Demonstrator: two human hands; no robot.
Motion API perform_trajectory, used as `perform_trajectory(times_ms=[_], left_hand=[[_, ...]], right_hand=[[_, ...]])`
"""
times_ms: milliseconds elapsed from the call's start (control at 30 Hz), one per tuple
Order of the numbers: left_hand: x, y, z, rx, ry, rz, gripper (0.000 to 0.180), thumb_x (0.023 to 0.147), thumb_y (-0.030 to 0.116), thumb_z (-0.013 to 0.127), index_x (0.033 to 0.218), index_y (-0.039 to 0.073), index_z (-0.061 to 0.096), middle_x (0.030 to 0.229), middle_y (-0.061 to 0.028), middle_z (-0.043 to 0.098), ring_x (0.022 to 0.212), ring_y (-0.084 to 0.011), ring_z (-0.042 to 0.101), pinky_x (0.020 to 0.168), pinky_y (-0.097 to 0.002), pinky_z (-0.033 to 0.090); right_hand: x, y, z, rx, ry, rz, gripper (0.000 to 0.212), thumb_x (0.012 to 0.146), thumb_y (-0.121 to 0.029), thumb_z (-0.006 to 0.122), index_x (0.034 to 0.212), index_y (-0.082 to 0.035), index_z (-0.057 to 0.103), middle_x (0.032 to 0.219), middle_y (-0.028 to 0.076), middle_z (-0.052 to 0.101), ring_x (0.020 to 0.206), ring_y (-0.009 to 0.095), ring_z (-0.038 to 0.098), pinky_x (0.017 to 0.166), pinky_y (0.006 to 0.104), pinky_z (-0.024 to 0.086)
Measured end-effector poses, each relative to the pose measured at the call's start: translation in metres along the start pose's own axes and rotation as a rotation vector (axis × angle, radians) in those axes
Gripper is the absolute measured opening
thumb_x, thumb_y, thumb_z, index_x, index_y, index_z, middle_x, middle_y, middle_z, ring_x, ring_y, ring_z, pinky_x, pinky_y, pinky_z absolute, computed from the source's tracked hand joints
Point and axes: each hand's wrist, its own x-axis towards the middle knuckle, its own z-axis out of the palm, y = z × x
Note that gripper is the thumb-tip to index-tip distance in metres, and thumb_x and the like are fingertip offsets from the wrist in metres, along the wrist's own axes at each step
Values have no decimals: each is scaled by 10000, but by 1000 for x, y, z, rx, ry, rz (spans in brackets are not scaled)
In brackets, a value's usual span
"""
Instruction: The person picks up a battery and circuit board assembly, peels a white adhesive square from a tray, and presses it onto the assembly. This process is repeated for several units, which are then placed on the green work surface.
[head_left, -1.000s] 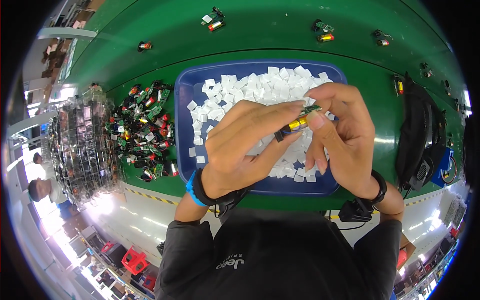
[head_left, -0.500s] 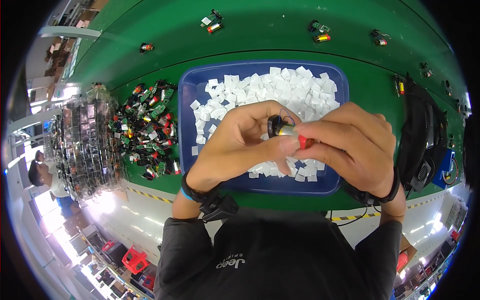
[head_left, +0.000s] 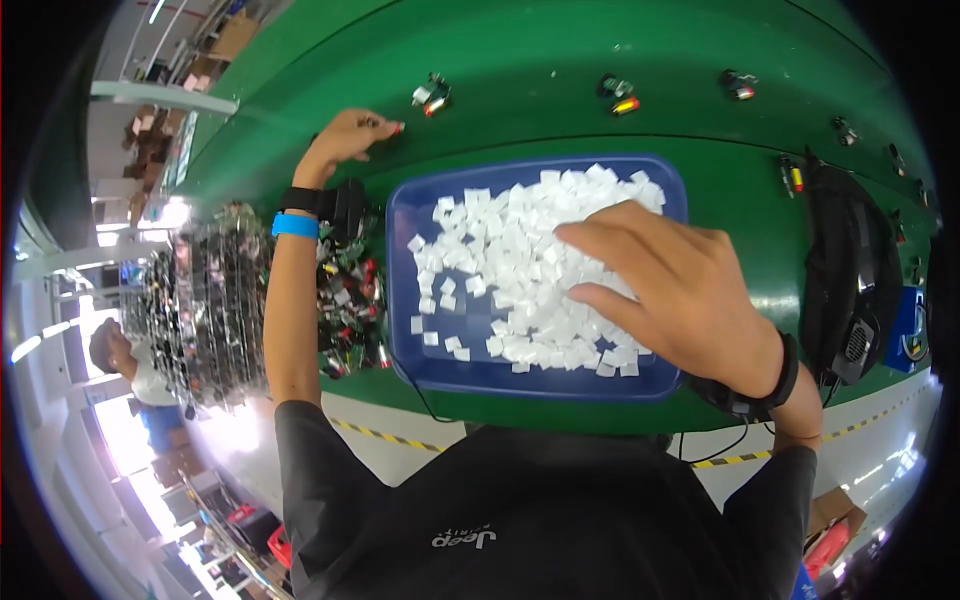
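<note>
My left hand (head_left: 345, 138) is stretched out over the far green surface at the left. Its fingers are closed on a small battery assembly, whose red end (head_left: 398, 128) shows at the fingertips; the rest is mostly hidden. My right hand (head_left: 690, 290) hovers above a blue tray (head_left: 410, 375), thumb and fingers apart, with nothing visible between them. Many small white square pieces (head_left: 510, 220) are heaped in the tray.
A pile of battery and circuit-board assemblies (head_left: 350, 310) lies left of the tray, beside stacked clear plastic trays (head_left: 215, 310). Similar assemblies (head_left: 622, 103) are spaced along the far surface. A black bag-like item (head_left: 835, 270) and a blue box (head_left: 908, 325) stand at the right.
My hands have separated. The left has swung out to the far left; the right no longer grips the red-ended battery and is now over the white squares. The view has shifted slightly.
</note>
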Motion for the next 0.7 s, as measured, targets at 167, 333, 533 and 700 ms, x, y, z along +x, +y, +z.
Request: perform_trajectory(times_ms=[167,333,533,700], left_hand=[[53,-11,7,522,328,476,382,873,318,723,1184,99,691,1120,-96,699,997,-212,646,840,-360,515],[58,43,24,346,138,540,350,859,206,688,1207,166,693,1074,-139,713,959,-290,674,871,-430,516],[6,92,26,-112,-7,225,328,933,99,584,1244,27,657,1090,-137,702,959,-199,681,807,-380,612],[-97,156,68,-663,-385,297,362,954,49,537,1300,-36,606,1081,-111,685,927,-172,686,796,-334,629]], right_hand=[[-4,4,0,-25,14,-63,350,754,-126,805,1064,-45,666,957,80,646,713,233,659,585,318,522],[-8,2,-1,-31,-54,-75,318,754,-117,799,1033,-46,664,934,66,639,693,243,653,571,323,515],[-4,3,-3,43,-94,-36,297,786,-122,791,1039,-43,657,955,66,663,716,235,673,581,309,520],[-4,12,10,301,-128,164,293,851,-113,757,1098,-26,625,991,85,691,765,207,700,594,288,538]])
